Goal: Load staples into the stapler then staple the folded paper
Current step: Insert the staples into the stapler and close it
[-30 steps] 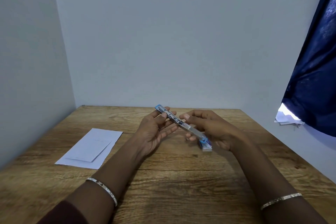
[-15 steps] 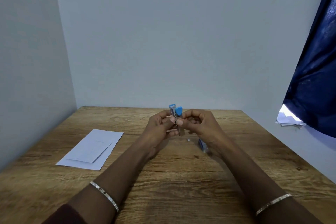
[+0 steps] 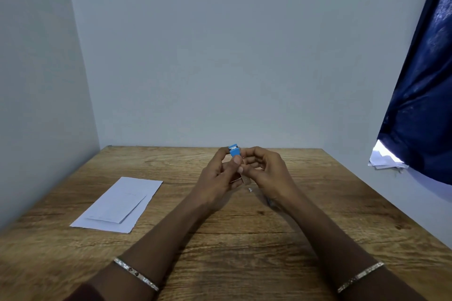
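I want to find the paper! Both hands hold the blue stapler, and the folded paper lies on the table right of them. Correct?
Not quite. The head view shows the folded paper on the table left of the hands, not right. The left hand and the right hand do hold the blue stapler.

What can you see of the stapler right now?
The stapler is small, with a blue plastic-looking top and a silvery metal strip at its tip. It stands roughly upright above the table, pinched between the left hand and right hand. Fingers hide most of its body; whether it is loaded cannot be told.
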Available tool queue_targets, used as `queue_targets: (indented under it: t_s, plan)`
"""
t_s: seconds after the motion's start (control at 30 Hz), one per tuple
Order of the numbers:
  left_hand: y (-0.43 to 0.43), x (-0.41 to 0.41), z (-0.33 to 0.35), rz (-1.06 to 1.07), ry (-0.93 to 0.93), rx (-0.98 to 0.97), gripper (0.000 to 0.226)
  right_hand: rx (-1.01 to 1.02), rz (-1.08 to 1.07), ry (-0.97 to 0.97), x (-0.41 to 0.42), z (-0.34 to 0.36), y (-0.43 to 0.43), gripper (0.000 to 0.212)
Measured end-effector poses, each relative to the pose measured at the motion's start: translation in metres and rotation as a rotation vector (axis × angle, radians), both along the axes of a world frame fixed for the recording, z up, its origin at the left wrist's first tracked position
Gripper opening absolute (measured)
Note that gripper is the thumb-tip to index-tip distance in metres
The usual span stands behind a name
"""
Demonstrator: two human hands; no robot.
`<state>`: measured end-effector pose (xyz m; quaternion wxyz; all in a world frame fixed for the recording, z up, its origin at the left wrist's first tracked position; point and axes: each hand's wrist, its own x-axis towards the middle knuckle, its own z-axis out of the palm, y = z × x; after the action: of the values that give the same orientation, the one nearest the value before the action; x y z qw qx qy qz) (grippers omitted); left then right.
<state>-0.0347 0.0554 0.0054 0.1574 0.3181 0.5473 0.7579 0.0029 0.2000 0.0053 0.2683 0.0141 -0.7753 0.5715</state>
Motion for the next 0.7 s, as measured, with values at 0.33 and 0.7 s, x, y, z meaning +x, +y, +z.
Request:
queue_targets:
  t_s: [0.33,0.7]
  plan:
    - [-0.004,-0.002,0.001,0.071,0.101,-0.089,0.028,0.065,-0.043,0.048,0.0,0.003,-0.004,0.02]
    - [-0.003,-0.011,0.002,0.192,-0.044,-0.106,0.033,0.06,-0.127,0.031,0.001,0.0,-0.009,0.029]
